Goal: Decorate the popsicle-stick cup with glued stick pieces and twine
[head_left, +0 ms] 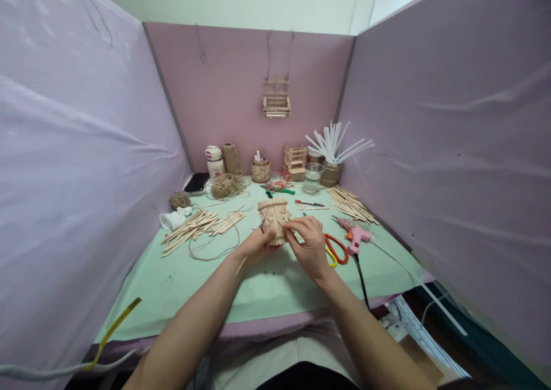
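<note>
A small cup made of wooden sticks (274, 217), with a scalloped lower rim and raised decoration on its side, is held above the table in front of me. My left hand (259, 244) wraps round it from the left and below, thumb on its front. At the cup's right side, my right hand (307, 242) has thumb and forefinger pinched together against the wall. Whatever sits between those fingertips is too small to make out. Close by on the right lie red-handled scissors (340, 251) and a yellow handle (331, 256), partly behind my right hand.
A pink glue gun (358, 239) with a black cord lies to the right. Wooden sticks (193, 228) are heaped at left, more sticks (350, 203) at right. Along the back stand a twine bundle (227, 184), a pen cup (260, 171) and a clear water cup (312, 178). Fabric walls surround the table.
</note>
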The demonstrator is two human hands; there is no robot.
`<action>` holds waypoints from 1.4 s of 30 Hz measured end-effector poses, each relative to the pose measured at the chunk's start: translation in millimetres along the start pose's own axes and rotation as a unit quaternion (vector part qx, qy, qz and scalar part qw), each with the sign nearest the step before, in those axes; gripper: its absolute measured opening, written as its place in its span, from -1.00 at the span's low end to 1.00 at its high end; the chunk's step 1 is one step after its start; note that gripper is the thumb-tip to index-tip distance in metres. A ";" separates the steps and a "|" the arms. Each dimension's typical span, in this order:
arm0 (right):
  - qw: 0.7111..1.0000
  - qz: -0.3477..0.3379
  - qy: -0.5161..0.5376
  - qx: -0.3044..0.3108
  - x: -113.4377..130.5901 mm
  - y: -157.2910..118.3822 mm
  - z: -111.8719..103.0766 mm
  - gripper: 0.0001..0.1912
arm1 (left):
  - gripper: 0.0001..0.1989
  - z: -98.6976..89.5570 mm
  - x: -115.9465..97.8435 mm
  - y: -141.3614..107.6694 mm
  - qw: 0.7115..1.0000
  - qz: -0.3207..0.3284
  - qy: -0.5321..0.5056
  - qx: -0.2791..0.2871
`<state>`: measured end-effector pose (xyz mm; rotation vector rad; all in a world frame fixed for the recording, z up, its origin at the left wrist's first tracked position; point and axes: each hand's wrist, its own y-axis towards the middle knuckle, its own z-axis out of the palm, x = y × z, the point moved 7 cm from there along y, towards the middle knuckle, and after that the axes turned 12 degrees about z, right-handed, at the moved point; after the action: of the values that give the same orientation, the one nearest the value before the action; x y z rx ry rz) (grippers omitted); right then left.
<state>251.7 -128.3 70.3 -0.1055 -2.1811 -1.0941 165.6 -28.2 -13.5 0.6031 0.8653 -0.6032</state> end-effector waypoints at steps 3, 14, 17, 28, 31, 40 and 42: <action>1.000 -0.010 -0.003 -0.004 0.4 -0.9 0.0 -0.87 | -0.37 1.3 -0.2 -0.4 1.000 -0.003 -0.005 -0.001; 0.999 -0.031 0.008 -0.024 -0.6 -2.7 0.7 -0.73 | -0.32 7.7 -2.7 0.9 0.999 0.005 -0.012 0.045; 1.000 -0.010 0.009 -0.016 -2.5 -1.8 1.2 -0.64 | -0.27 11.8 -7.2 0.4 0.999 0.011 -0.001 0.033; 1.000 -0.004 -0.004 0.000 -5.6 -3.7 4.0 -0.54 | -0.34 8.6 -7.6 1.8 0.999 0.029 0.022 -0.019; 1.000 -0.005 -0.010 0.004 -5.8 -3.6 4.9 -0.54 | -0.38 5.8 -4.3 2.5 0.999 0.026 0.027 -0.029; 1.000 -0.007 -0.027 0.006 -1.9 -2.4 3.9 -0.54 | -0.31 2.3 -3.5 2.8 0.996 0.035 0.041 -0.071; 0.999 -0.010 -0.031 0.010 -0.7 -2.7 4.5 -0.53 | -0.29 0.1 -2.8 2.1 0.994 0.030 0.052 -0.086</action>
<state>248.8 -126.6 66.2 -0.1088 -2.2521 -1.0927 165.7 -26.2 -10.6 0.5051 0.9828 -0.4407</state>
